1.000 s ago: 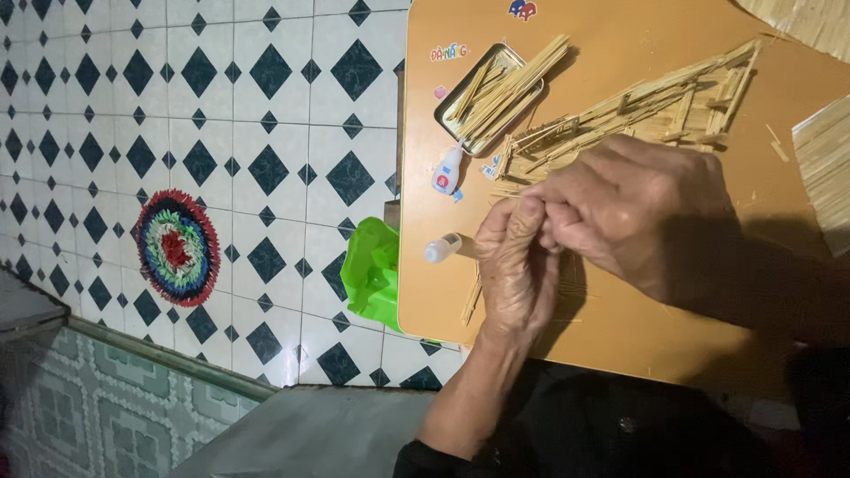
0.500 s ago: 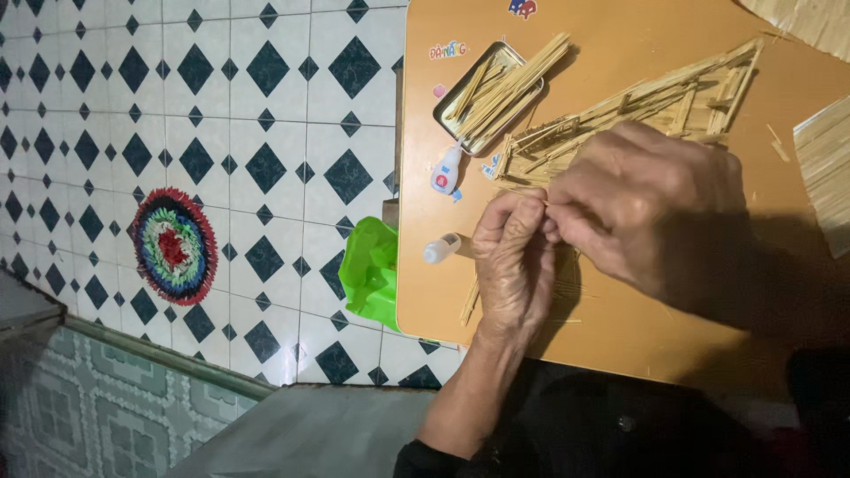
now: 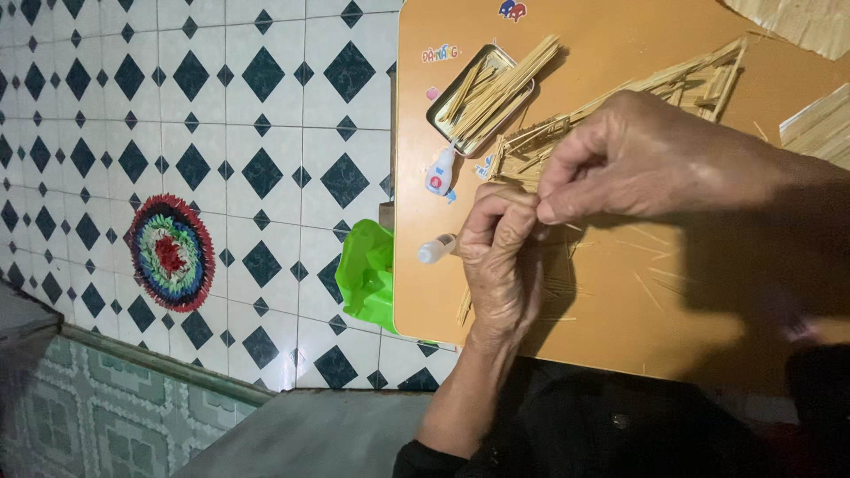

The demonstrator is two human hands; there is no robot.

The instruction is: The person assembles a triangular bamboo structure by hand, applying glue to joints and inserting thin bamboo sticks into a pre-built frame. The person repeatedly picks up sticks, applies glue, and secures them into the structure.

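Orange table (image 3: 620, 327) carries a half-built stick frame (image 3: 682, 80), a metal tin of sticks (image 3: 482, 93), and two small glue bottles (image 3: 440, 170). Work sits at the table's middle-left, where both hands meet. To do it well, I'd say: keep wrists planted, pinch steady, align the thin stick before pressing. Left hand (image 3: 500, 265) is curled closed, fingertips clamping something thin, probably a stick, mostly hidden. Right hand (image 3: 646, 159) pinches thumb to forefinger at the same spot, other fingers loosely bent.
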